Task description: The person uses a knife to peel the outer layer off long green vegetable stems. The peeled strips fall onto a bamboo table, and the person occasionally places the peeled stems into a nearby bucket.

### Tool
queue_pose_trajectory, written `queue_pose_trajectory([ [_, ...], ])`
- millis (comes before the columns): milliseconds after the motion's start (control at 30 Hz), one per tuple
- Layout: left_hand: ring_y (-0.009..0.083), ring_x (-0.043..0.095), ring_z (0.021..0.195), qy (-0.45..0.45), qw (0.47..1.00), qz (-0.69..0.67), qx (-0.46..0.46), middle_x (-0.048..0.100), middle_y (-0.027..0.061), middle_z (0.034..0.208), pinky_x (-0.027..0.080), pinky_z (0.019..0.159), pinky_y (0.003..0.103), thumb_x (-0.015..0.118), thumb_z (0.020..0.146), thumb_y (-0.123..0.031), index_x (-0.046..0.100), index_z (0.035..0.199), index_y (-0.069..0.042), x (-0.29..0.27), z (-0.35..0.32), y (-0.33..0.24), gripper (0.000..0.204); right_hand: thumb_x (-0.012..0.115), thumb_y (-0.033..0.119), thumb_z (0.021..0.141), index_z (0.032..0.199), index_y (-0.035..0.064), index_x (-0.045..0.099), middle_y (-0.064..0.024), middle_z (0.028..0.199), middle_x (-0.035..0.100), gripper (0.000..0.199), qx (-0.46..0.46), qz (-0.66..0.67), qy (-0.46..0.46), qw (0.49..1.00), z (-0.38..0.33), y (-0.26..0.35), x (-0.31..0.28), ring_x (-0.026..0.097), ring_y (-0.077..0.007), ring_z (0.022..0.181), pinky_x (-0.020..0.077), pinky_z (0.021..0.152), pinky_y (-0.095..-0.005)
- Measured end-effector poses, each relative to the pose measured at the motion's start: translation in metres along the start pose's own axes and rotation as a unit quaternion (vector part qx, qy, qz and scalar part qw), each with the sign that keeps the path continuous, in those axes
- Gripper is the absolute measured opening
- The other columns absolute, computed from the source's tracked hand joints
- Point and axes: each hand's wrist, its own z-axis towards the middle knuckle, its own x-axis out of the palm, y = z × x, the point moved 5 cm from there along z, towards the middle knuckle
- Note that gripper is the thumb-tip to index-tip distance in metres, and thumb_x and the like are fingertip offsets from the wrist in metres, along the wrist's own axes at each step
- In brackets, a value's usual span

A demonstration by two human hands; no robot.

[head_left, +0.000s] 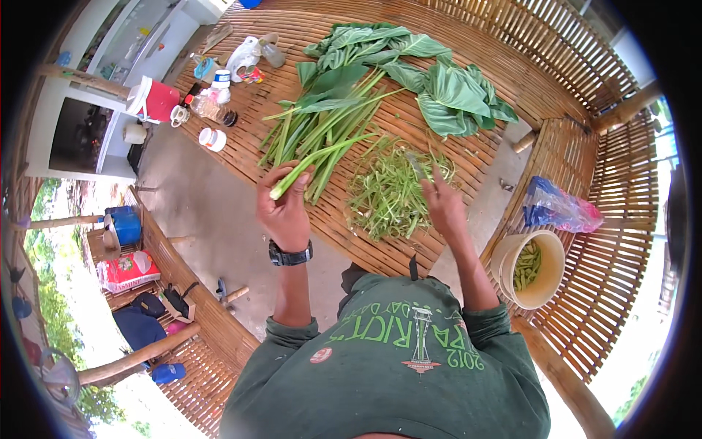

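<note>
My left hand [287, 211] is closed round the cut end of a long green leaf stalk [322, 155], which slants away to the right. In my right hand [444, 206] is a knife [416, 167], its blade pointing up and left over a heap of thin green peelings [387, 194]. The knife is apart from the held stalk. Beyond my left hand lies a bundle of similar stalks [281, 143]. Big heart-shaped green leaves [457, 99] spread over the far side of the slatted bamboo table [245, 157].
Bottles [212, 110], a white-lidded jar [213, 140] and a red cooler jug [155, 100] stand at the table's left. A cream bucket [548, 274] with cut green pieces sits on the right bench beside a plastic bag [559, 205]. A red sack [130, 271] rests on the left bench.
</note>
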Motion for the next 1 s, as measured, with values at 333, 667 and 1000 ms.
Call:
queue_pose_trajectory([
  [333, 0.0231, 0.072, 0.102, 0.068, 0.988, 0.117, 0.074, 0.074, 0.0136, 0.113, 0.057, 0.089, 0.033, 0.080, 0.088, 0.002, 0.069, 0.109, 0.000, 0.047, -0.025, -0.002, 0.024, 0.062, 0.023, 0.105, 0.158, 0.0006, 0.042, -0.0189, 0.102, 0.073, 0.060, -0.312, 0.153, 0.066, 0.935, -0.077, 0.158, -0.008, 0.072, -0.0356, 0.087, 0.0573, 0.079, -0.0417],
  [667, 0.0267, 0.073, 0.100, 0.057, 0.968, 0.218, 0.110, 0.075, 0.0139, 0.112, 0.058, 0.085, 0.034, 0.077, 0.083, 0.008, 0.071, 0.109, 0.000, 0.051, -0.034, -0.015, 0.028, 0.060, 0.020, 0.106, 0.155, 0.0016, 0.047, -0.0227, 0.113, 0.071, 0.054, -0.300, 0.135, 0.062, 0.942, -0.076, 0.162, -0.007, 0.071, -0.0388, 0.094, 0.0576, 0.082, -0.0417],
  [1000, 0.0215, 0.073, 0.101, 0.056, 0.992, 0.095, 0.064, 0.073, 0.0158, 0.112, 0.061, 0.083, 0.033, 0.075, 0.088, 0.011, 0.067, 0.106, 0.003, 0.053, -0.037, -0.015, 0.020, 0.060, 0.031, 0.108, 0.146, 0.0057, 0.061, -0.0098, 0.108, 0.074, 0.045, -0.113, 0.336, 0.130, 0.926, -0.056, 0.137, 0.000, 0.069, -0.0170, 0.090, 0.0552, 0.079, -0.0328],
])
